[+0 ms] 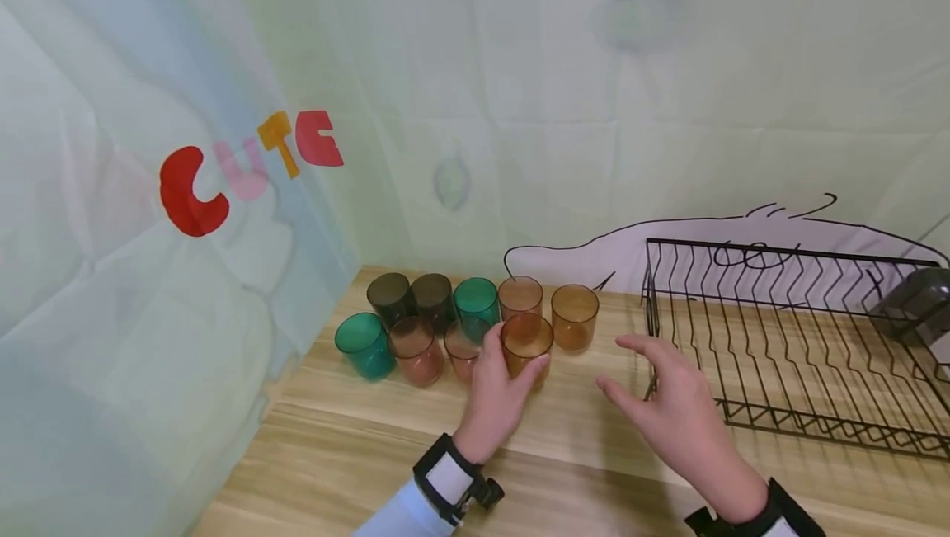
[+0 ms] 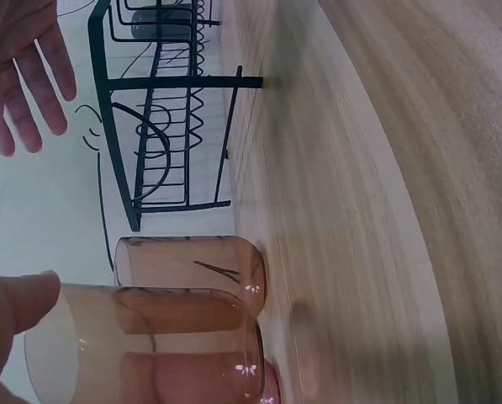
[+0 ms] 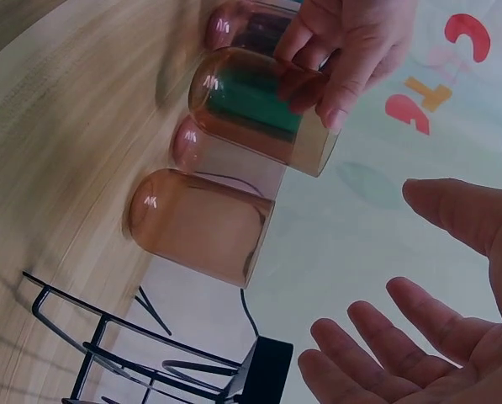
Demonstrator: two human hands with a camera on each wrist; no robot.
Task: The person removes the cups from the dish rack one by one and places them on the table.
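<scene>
My left hand [image 1: 496, 401] grips an amber glass [image 1: 529, 339] between thumb and fingers near its rim, at the front right of a cluster of tinted tumblers. The glass is upright and see-through; in the right wrist view the fingers [image 3: 305, 50] lie along its upper side. Just behind it stands another amber glass [image 1: 575, 318], with a pink one [image 1: 521, 296] beside that. My right hand [image 1: 679, 413] hovers between the glasses and the rack, holding nothing, its thumb and fingers spread apart. From the right wrist its palm [image 3: 478, 370] shows bare.
More glasses stand close together on the left: teal [image 1: 364, 347], dark grey-brown [image 1: 391, 298] and pink [image 1: 417, 351]. A black wire dish rack [image 1: 801, 417] takes up the right side of the wooden table [image 1: 312, 454], with a dark object [image 1: 916, 302] at its far end. A printed cloth hangs behind.
</scene>
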